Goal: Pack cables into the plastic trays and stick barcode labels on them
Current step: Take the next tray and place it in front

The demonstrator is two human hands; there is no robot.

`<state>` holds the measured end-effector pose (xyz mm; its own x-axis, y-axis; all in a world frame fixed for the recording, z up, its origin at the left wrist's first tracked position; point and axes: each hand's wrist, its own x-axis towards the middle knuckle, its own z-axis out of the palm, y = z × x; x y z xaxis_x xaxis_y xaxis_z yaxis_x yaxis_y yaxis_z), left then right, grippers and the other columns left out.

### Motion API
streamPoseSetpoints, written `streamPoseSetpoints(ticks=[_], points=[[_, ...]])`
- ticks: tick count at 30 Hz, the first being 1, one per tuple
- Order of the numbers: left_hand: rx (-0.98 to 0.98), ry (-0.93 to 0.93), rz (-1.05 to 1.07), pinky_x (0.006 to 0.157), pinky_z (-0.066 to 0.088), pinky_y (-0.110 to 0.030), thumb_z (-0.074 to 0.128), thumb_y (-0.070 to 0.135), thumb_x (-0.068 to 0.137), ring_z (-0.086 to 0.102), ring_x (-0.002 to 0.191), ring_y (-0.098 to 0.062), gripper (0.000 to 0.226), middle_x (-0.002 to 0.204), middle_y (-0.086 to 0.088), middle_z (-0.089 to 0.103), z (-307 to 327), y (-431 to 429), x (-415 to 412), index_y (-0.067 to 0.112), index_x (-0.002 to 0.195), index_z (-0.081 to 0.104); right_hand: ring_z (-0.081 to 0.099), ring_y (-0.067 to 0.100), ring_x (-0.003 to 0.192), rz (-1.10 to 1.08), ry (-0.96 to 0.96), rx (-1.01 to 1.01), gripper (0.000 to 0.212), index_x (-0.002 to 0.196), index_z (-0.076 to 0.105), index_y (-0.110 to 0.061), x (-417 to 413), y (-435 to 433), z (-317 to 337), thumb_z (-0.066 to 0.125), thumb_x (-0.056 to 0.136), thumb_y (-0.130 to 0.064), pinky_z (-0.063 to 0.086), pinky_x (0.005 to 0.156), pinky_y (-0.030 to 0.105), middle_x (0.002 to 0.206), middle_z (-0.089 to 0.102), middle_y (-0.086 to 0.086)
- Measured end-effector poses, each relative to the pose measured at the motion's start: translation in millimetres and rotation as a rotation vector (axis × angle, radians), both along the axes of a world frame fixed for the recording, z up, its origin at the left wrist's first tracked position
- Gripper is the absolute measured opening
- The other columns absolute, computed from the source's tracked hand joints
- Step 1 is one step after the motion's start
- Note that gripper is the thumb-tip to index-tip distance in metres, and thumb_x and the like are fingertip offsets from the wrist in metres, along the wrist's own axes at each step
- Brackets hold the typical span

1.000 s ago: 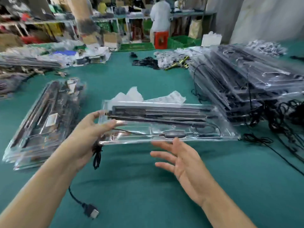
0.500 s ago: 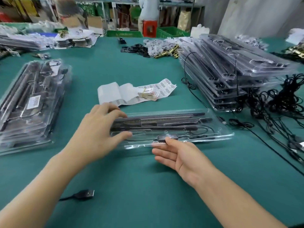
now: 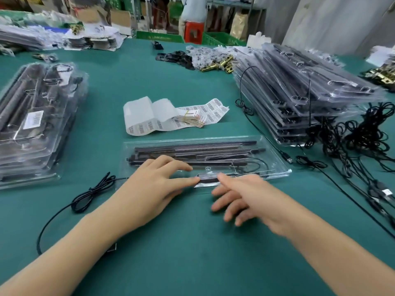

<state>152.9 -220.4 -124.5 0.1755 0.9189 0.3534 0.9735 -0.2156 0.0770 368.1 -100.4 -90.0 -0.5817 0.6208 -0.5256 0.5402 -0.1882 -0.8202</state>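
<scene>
A green-topped table (image 3: 192, 263) fills the near view and runs far back under soft, even light. To the right rises a pale grey wall (image 3: 333, 22) of flat panels. Behind the table stand shelves (image 3: 230, 5), crowded and blurred, with green crates (image 3: 215, 38) and a red crate (image 3: 193, 32) before them. Cardboard boxes (image 3: 120, 18) sit to the left, and a person (image 3: 193, 7) stands at the shelves.

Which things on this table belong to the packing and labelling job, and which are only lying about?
Job: clear plastic tray, touched by the left hand and right hand; barcode label strip; loose black cable; labelled tray stack; right tray stack; cable tangle.
Lying about: brass fittings; black clips; red crate.
</scene>
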Motion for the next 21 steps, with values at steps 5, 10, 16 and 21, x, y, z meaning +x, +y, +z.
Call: streamPoseSetpoints(ticks=[5, 10, 16, 21], points=[[0.012, 0.018, 0.017, 0.081, 0.053, -0.043, 0.043, 0.039, 0.103, 0.063, 0.11, -0.029, 0.037, 0.131, 0.002, 0.066, 3, -2, 2, 0.032, 0.126, 0.072, 0.058, 0.01, 0.105, 0.265, -0.124, 1.212, 0.021, 0.115, 0.072, -0.026, 1, 13, -5, 0.069, 0.095, -0.032, 0.047, 0.093, 0.031, 0.108, 0.068, -0.014], [0.013, 0.028, 0.028, 0.079, 0.054, -0.043, 0.042, 0.04, 0.101, 0.064, 0.108, -0.028, 0.04, 0.128, 0.003, 0.067, 2, -2, 3, 0.033, 0.126, 0.072, 0.056, 0.021, 0.112, 0.472, -0.203, 1.395, 0.029, 0.121, 0.068, -0.019, -11, 10, -25, 0.055, 0.102, -0.036, 0.045, 0.093, 0.037, 0.117, 0.063, -0.006], [-0.003, 0.023, 0.036, 0.08, 0.054, -0.043, 0.042, 0.04, 0.101, 0.064, 0.108, -0.029, 0.04, 0.129, 0.005, 0.066, 1, -2, 3, 0.034, 0.127, 0.071, 0.055, 0.019, 0.096, 0.292, -0.176, 1.522, 0.033, 0.104, 0.073, -0.024, -18, 12, -37, 0.042, 0.103, -0.036, 0.043, 0.081, 0.036, 0.098, 0.058, -0.008], [-0.013, 0.031, 0.047, 0.081, 0.055, -0.045, 0.046, 0.038, 0.101, 0.064, 0.109, -0.029, 0.037, 0.127, 0.005, 0.068, 2, -1, 5, 0.034, 0.125, 0.073, 0.056, 0.021, 0.093, 0.307, -0.216, 1.514, 0.028, 0.105, 0.073, -0.026, -17, 12, -39, 0.047, 0.102, -0.035, 0.043, 0.077, 0.036, 0.098, 0.058, -0.006]])
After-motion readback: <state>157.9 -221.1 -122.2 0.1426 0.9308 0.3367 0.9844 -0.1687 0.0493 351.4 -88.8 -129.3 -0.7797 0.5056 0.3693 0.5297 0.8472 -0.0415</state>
